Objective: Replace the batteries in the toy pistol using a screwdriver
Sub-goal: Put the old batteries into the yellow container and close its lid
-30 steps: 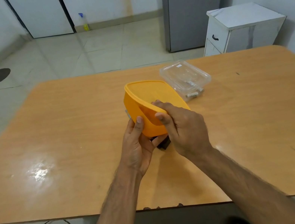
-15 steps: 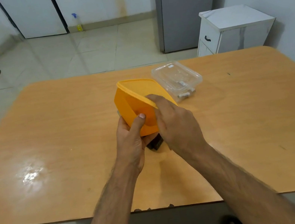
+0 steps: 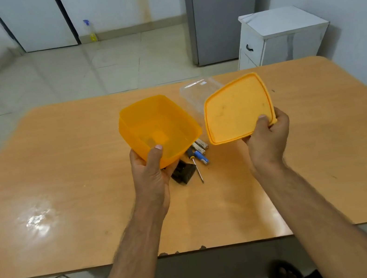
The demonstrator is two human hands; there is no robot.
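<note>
**Desk:** What are the hands doing?

**Me:** From my feed, the left hand [image 3: 151, 169] grips the near corner of an orange plastic container [image 3: 159, 128], thumb curled over the rim and fingers underneath, with the open mouth tilted toward the camera. I see nothing inside it. The right hand [image 3: 267, 141] pinches the near edge of the orange lid [image 3: 237, 109], thumb on the face turned to me, fingers behind. Lid and container are held apart above the wooden table [image 3: 63, 184].

**Desk:** And the toy pistol?

**Me:** Only a black piece [image 3: 183, 172] shows, lying on the table just right of the left hand, partly hidden by that hand and the container. I can't say for sure it's the pistol. Right beside it, farther from the left hand, lies a small screwdriver [image 3: 195, 163], dark handle away from me and tip toward me. Touching the screwdriver on its right is a blue battery [image 3: 201, 157], and just beyond that two pale batteries [image 3: 201, 146] peek out from under the container. All of it sits between the two hands, lower than both.

**Desk:** Anything beyond?

**Me:** A clear plastic box [image 3: 196, 93] past the lid's left edge, partly hidden behind it. On the floor beyond the table stand a white cabinet [image 3: 282, 35] and a grey refrigerator [image 3: 223, 9].
</note>
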